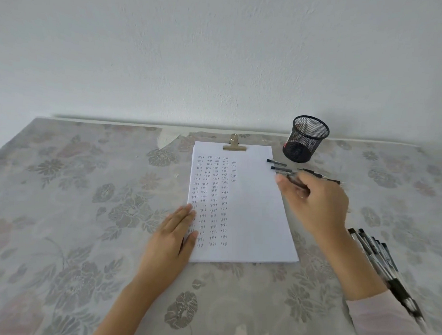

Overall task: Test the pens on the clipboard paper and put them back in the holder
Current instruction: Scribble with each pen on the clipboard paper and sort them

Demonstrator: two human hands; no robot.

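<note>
White plaster wall (219, 54) fills the upper half of the view, bare and faintly mottled. Below it a table runs wall to wall under a grey floral cloth (64, 187), with a clear plastic sheet over it that is torn near the back edge. On the cloth lies the clipboard paper (251, 206), held by a brass clip (234, 144) at its top and already covered on its left side with columns of small test marks; the right side is blank.

The black mesh holder (305, 139) stands just beyond the paper's top right corner and looks empty. A small group of pens (280, 167) lies between it and the paper, tips reaching over the paper's edge. A second bundle of pens (377, 255) lies fanned out at the right, beside the forearm.

The left hand (172, 238) lies flat and relaxed, fingers resting on the paper's left edge to steady it. The right hand (316, 203) is curled around a pen from the upper group, though blur hides how firm the grip is.

The step in hand appears to be taking up a pen. Next it needs its tip brought to blank paper, or, if tested, dropped into the holder.
</note>
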